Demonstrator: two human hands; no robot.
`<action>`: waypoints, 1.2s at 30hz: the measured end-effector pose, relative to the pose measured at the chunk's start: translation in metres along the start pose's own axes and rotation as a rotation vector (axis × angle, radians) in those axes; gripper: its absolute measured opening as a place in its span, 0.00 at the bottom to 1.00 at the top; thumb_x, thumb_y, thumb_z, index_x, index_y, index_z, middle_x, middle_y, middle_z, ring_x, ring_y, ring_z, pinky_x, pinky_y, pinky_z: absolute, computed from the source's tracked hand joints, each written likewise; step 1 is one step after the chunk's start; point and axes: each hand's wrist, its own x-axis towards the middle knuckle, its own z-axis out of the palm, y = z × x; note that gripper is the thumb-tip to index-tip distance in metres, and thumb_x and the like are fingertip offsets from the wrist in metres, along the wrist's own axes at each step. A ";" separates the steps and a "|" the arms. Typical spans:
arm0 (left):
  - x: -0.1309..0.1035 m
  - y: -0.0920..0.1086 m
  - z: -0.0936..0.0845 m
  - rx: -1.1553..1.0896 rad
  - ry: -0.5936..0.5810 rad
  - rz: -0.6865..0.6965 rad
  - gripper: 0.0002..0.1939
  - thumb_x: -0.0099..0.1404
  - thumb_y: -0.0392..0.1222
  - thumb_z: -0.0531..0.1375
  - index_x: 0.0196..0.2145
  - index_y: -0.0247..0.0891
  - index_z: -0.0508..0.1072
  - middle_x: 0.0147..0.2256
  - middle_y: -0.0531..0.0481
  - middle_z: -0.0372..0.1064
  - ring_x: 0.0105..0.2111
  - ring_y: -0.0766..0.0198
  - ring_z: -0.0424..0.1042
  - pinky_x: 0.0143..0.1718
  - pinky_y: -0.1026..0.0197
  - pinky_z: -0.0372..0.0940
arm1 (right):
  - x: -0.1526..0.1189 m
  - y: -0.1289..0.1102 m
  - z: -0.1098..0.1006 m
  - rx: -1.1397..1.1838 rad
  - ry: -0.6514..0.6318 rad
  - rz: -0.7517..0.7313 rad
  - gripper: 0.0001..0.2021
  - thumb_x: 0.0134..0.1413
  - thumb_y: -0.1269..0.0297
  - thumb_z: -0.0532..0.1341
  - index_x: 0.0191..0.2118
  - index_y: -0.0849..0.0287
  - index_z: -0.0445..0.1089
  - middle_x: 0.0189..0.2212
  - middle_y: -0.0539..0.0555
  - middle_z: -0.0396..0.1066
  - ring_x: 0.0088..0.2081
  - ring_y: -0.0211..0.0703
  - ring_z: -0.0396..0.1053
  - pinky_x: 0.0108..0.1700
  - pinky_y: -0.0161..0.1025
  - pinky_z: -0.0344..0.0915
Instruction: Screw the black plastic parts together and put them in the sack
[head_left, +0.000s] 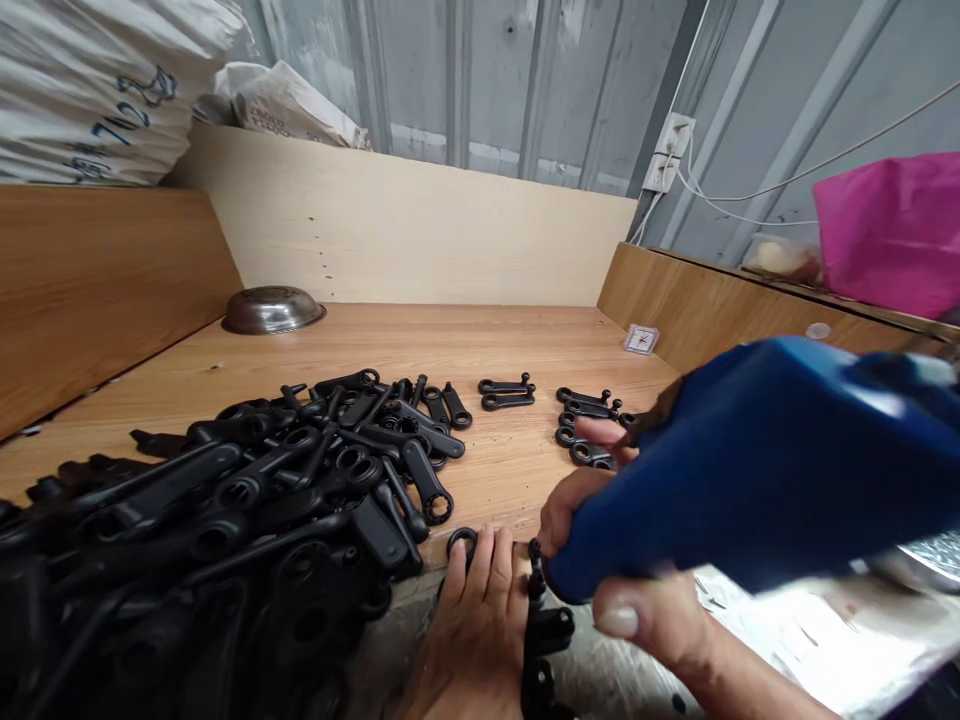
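Observation:
My right hand is wrapped around a bulky blue power tool, blurred and tilted, with its lower end close to the knob end of a black crank handle. My left hand lies flat with fingers extended over black crank handles at the front edge of the table. A handle's ring end shows past its fingertips. More black parts line up just right of that hand. To the left spreads a large heap of black crank handles. The tool's tip is hidden.
Crank handles lie in small groups farther back, and more sit behind the tool. An upturned metal bowl stands at back left, a small clock at back right. Wooden boards wall the table. A pink bag rests on the right ledge.

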 end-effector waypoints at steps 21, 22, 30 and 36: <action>-0.003 -0.002 0.003 -0.015 -0.070 0.019 0.22 0.65 0.30 0.44 0.54 0.37 0.64 0.54 0.43 0.62 0.54 0.52 0.59 0.56 0.48 0.49 | 0.002 -0.020 -0.007 0.241 -0.116 0.124 0.45 0.30 0.46 0.70 0.56 0.47 0.52 0.19 0.46 0.65 0.20 0.41 0.60 0.23 0.38 0.60; -0.002 -0.002 0.001 -0.011 -0.069 0.016 0.22 0.66 0.30 0.43 0.54 0.37 0.65 0.53 0.43 0.62 0.54 0.53 0.60 0.56 0.48 0.50 | 0.002 -0.019 -0.007 0.245 -0.116 0.131 0.44 0.29 0.46 0.70 0.56 0.46 0.53 0.19 0.46 0.65 0.20 0.41 0.60 0.23 0.38 0.60; 0.002 0.001 -0.005 0.001 -0.063 0.001 0.23 0.67 0.30 0.41 0.53 0.37 0.66 0.53 0.43 0.63 0.54 0.53 0.61 0.54 0.49 0.52 | -0.001 -0.010 -0.011 0.259 -0.149 0.190 0.48 0.29 0.46 0.70 0.59 0.45 0.49 0.22 0.47 0.66 0.22 0.41 0.61 0.25 0.38 0.60; 0.001 0.002 -0.001 0.001 -0.078 -0.015 0.22 0.67 0.31 0.41 0.52 0.37 0.66 0.53 0.43 0.63 0.54 0.53 0.61 0.54 0.48 0.52 | -0.004 -0.003 -0.016 0.200 -0.112 0.163 0.49 0.26 0.47 0.71 0.58 0.49 0.51 0.22 0.48 0.68 0.22 0.42 0.62 0.25 0.39 0.59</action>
